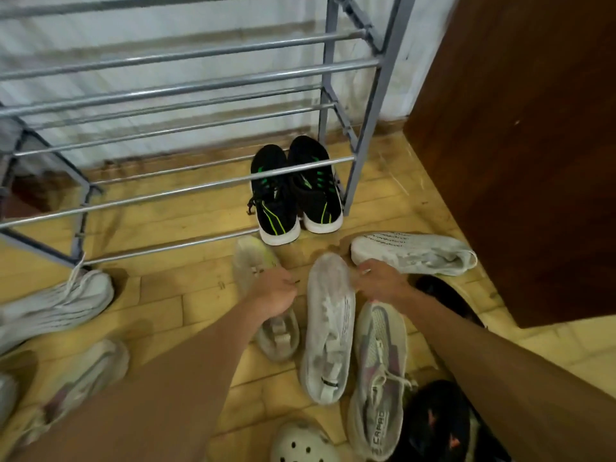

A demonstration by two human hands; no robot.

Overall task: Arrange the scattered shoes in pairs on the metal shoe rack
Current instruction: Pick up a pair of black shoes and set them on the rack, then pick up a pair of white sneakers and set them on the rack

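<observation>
The left hand [276, 292] is curling tightly round the middle of the beige shoe [278, 335], grasping it from above, with the toe sticking out beyond the knuckles. The right hand [380, 282] is reaching with bent fingers to the toe edge of the white shoe [328, 328]. It is blurred there, so I cannot tell whether it is pinching the shoe or only touching it.

Both shoes are lying on the floor just in front of the black pair [280, 198], which is sitting heels-out at the right end of the lowest shelf of the rack [200, 85] (the only shoes shelved so far). The white shoe is lying right of the beige one, and a grey shoe [378, 371] is pressing against its far side, partly under the right wrist. Another pale shoe [413, 253] is lying on its side to the right of the black pair.

The main risk here looks like mismatching: the beige and white shoes are not looking like partners, so lifting them together could be making a false pair. A weak hold at the white toe could also be letting it swing and drop, or be dragging the grey neighbour along. Loose laces may be snagging on the rack's bars.
</observation>
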